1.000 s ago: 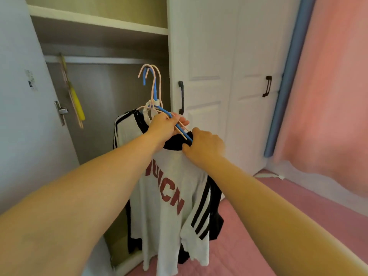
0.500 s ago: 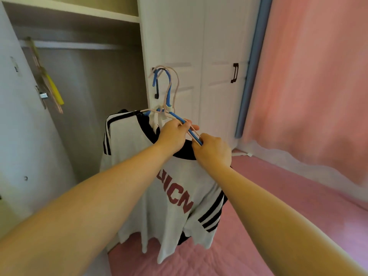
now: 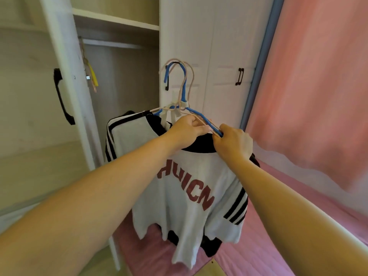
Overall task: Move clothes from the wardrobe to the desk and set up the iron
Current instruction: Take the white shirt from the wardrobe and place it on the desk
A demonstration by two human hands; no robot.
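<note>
We had both hands up in front of the open wardrobe (image 3: pixel 119 80), gripping the hangers. Left hand (image 3: pixel 184 131) was curled tight round the pale pink hanger (image 3: pixel 190 76) arm near the neck, fingers wrapped closed, thumb side on top. Right hand (image 3: pixel 234 144) had its fingers curled closed too, pinching the lower end of the blue hanger (image 3: pixel 184 84) arm together with the pink wire, knuckles toward us. The white T-shirt (image 3: pixel 187 188) with dark red letters and black sleeve stripes hung from those hangers, clear of the wardrobe, held in the air over the pink floor (image 3: pixel 268 246); a black garment (image 3: pixel 211 246) showed behind it at the hem and collar. Hooks pointed up, free of any rail. Closed wardrobe door (image 3: pixel 219 56) sat behind, pink curtain (image 3: pixel 318 86) to the right
</note>
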